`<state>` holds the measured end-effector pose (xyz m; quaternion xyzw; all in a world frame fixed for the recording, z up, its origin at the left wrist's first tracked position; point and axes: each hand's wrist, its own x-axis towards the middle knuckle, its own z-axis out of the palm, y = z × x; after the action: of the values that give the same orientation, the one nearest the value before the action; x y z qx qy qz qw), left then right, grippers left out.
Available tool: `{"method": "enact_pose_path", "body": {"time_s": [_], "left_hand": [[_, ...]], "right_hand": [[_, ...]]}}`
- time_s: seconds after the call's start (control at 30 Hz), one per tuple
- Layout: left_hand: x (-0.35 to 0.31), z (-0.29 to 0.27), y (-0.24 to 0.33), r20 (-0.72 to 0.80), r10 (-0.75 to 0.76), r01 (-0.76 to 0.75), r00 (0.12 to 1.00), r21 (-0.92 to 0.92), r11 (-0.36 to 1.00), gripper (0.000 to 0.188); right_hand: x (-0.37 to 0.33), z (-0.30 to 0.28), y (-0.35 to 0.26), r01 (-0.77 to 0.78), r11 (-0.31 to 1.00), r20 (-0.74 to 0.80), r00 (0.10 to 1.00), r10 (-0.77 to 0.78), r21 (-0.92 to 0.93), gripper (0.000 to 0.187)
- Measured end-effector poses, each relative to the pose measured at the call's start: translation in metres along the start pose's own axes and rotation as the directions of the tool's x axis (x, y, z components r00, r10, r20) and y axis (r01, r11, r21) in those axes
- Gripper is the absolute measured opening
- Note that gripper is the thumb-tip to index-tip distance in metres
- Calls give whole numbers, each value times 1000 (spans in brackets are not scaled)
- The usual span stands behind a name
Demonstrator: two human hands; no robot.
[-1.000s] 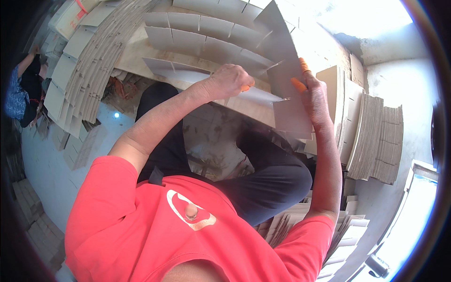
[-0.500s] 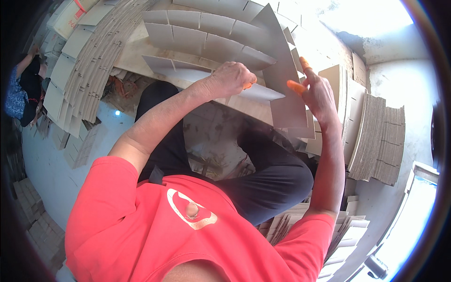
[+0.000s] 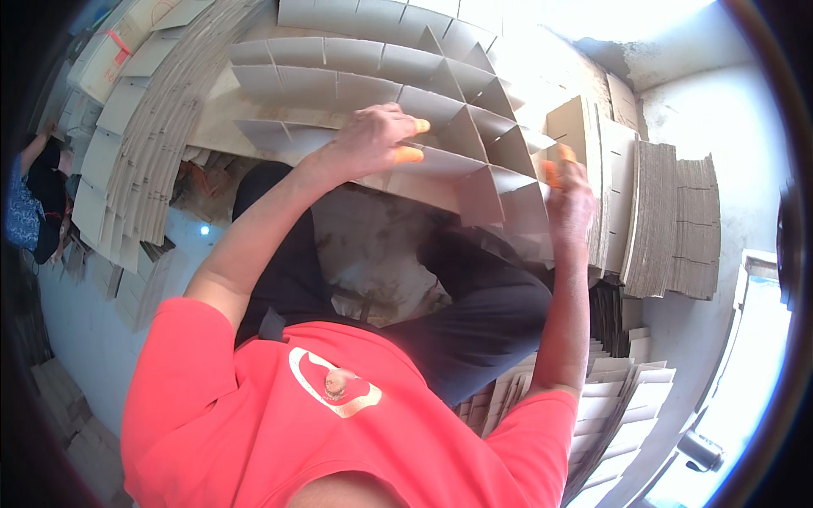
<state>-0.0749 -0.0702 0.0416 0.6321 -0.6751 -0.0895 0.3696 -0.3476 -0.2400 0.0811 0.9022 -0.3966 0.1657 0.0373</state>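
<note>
A grid of grey cardboard divider strips (image 3: pixel 364 87) stands on a pale wooden board (image 3: pixel 216 118) in front of me. Long slotted strips curve from left to right, and shorter cross strips (image 3: pixel 464 140) sit in their slots toward the right side. My left hand (image 3: pixel 373 142) is over the nearest long strip (image 3: pixel 453 162), its orange-covered thumb and forefinger apart. At the grid's right end my right hand (image 3: pixel 572 199) has its orange-covered thumb and forefinger close together on a strip's end; motion blur softens the contact.
Tall stacks of cardboard strips (image 3: pixel 161 127) rise at the left, and more stacked pieces (image 3: pixel 652 216) stand at the right. Bundled strips (image 3: pixel 622 415) lie beside my right elbow. Another person (image 3: pixel 42 199) is at the far left. My folded legs (image 3: pixel 474 322) are below the board.
The large upright panel at the right has gone down among the long strips, which now cross as a grid. My left hand has moved slightly left and its fingers have spread; my right hand has lowered.
</note>
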Motion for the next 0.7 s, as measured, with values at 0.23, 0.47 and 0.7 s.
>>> {"method": "enact_pose_path", "body": {"time_s": [0.23,0.47,0.7], "left_hand": [[-21,-20,-5,-115,74,-54,991,173,983,36],[-27,-19,-9,-91,38,-22,995,175,984,32],[-35,-20,-8,-86,35,-16,996,217,976,34]], "right_hand": [[-35,6,78,-152,893,128,966,225,-423,37],[-35,19,121,-230,946,-20,973,232,-229,27],[-7,-34,75,-216,976,-529,828,184,0,24]]}}
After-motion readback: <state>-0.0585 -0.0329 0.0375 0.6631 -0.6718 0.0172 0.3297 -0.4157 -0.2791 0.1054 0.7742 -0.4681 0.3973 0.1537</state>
